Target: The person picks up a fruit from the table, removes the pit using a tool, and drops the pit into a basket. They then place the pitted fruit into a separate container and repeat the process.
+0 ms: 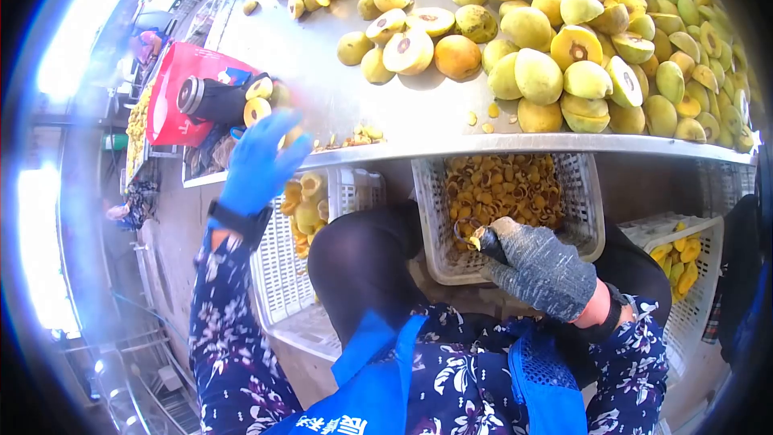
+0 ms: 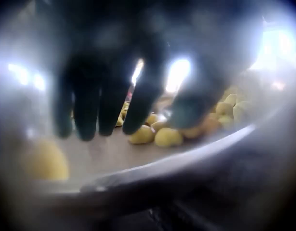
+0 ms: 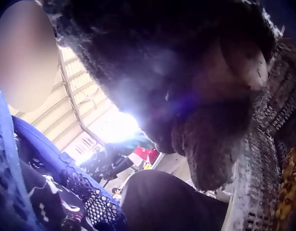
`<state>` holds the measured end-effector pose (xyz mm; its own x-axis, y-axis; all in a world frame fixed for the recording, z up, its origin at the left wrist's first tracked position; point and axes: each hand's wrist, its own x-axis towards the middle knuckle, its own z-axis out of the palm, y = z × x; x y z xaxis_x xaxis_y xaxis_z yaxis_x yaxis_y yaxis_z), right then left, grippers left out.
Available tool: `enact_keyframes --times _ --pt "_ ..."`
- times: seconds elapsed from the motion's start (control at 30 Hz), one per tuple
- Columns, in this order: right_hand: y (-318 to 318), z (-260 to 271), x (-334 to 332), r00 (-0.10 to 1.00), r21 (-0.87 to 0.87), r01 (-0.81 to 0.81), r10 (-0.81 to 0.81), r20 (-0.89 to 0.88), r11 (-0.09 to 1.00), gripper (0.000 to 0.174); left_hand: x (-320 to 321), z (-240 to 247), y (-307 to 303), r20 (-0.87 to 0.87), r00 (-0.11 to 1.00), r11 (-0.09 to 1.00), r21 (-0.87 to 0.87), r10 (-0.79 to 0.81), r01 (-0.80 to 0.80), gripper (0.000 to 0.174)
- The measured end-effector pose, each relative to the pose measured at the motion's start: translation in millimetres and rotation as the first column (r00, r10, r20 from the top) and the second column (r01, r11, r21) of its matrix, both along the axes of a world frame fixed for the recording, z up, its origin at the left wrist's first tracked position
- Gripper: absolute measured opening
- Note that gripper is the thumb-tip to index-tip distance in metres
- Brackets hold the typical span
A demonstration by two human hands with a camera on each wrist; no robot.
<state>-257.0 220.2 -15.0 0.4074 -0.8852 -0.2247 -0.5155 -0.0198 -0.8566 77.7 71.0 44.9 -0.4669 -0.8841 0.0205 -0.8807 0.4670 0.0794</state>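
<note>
In the head view the left hand (image 1: 262, 163), in a blue glove, is over the table's front edge with fingers extended, beside halved fruit (image 1: 257, 110). Its straight fingers also show dark in the left wrist view (image 2: 109, 96), above the metal table, with a blurred yellow fruit (image 2: 47, 161) at lower left. The right hand (image 1: 547, 270), in a grey knitted glove, grips a short dark-handled tool (image 1: 493, 245) over a crate (image 1: 592, 217) of brown-orange scraps (image 1: 503, 193). In the right wrist view the glove (image 3: 186, 96) fills the top; the tool's handle is hard to make out.
A large pile of green-yellow fruit (image 1: 539, 76) covers the right of the metal table (image 1: 322, 105). A red bag (image 1: 181, 84) and dark flask (image 1: 211, 100) stand at its left. White crates with fruit pieces stand below, at left (image 1: 282, 290) and right (image 1: 699, 290) of the legs.
</note>
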Motion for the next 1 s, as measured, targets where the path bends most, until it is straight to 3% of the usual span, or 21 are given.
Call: enact_keyframes --times 0.07,0.1,0.13,0.17,0.33,0.4,0.43,0.53,0.6,0.67,0.7,0.77,0.9,0.97,1.0 --pt "-3.0 1.2 0.8 0.999 0.094 0.006 -0.002 -0.039 0.996 0.025 -36.1 -17.3 -46.2 -0.209 0.97 0.988 -0.12 -0.121 0.098 0.046" --pt "-3.6 0.1 1.3 1.0 0.046 0.01 -0.01 0.002 0.999 0.025 -54.2 -29.8 -66.3 -0.288 0.944 0.982 -0.138 -0.163 0.128 0.047" --pt "-5.0 -0.7 1.3 1.0 0.037 0.016 -0.016 -0.006 0.999 0.025 -89.2 -18.0 -68.0 -0.447 0.884 0.966 0.259 0.139 -0.021 0.049" --pt "-6.3 -1.7 1.2 1.0 0.054 0.022 -0.021 -0.013 0.998 0.025 -100.8 -32.2 -88.0 -0.447 0.894 0.986 0.143 -0.016 0.089 0.053" --pt "-7.1 -8.7 -1.3 0.995 0.04 0.05 -0.053 0.083 0.998 0.026 -128.7 -50.7 -114.3 -0.305 0.948 0.983 0.124 -0.091 0.134 0.054" --pt "-9.1 -2.9 -0.7 0.994 0.064 0.062 -0.067 0.087 0.996 0.027 -129.5 -53.5 -112.8 -0.292 0.953 0.958 0.238 -0.083 0.157 0.06" --pt "-10.8 -0.6 -0.3 0.993 0.081 0.071 -0.078 0.089 0.994 0.028 -128.2 -60.2 -110.6 -0.237 0.959 0.971 0.14 -0.159 0.195 0.055" --pt "-13.2 1.8 1.2 0.986 0.054 0.131 -0.136 0.098 0.99 0.033 -129.1 -64.3 -104.9 -0.367 0.921 0.942 0.244 -0.129 0.229 0.051" --pt "-16.0 3.2 2.2 0.969 -0.008 0.211 -0.208 0.136 0.977 0.036 -126.7 -61.7 -103.3 -0.392 0.904 0.946 0.19 -0.171 0.261 0.048" --pt "-22.7 1.0 1.6 0.924 -0.078 0.362 -0.346 0.163 0.929 0.039 -128.4 -47.8 -91.1 -0.453 0.889 0.89 0.429 0.065 0.154 0.048" --pt "-28.0 6.9 -0.8 0.9 -0.037 0.402 -0.387 0.201 0.915 0.037 -128.4 -44.6 -84.3 -0.454 0.889 0.89 0.428 0.062 0.156 0.048" --pt "-35.2 9.0 -4.3 0.84 -0.032 0.486 -0.456 0.294 0.874 0.035 -127.0 -39.6 -68.1 -0.639 0.725 0.745 0.609 0.257 0.272 0.052" --pt "-48.0 7.6 -4.3 0.822 -0.101 0.508 -0.447 0.353 0.855 0.033 -142.1 -10.0 -15.1 -0.655 0.745 0.749 0.556 0.128 0.36 0.052" --pt "-51.4 5.7 0.6 0.597 0.244 0.453 -0.496 0.63 0.857 0.03 -152.7 -4.5 7.7 -0.733 0.543 0.563 0.672 0.41 0.482 0.05" --pt "-50.4 9.0 -1.8 0.6 0.24 0.459 -0.498 0.626 0.855 0.03 -156.9 -10.3 15.2 -0.737 0.539 0.561 0.668 0.407 0.489 0.05"
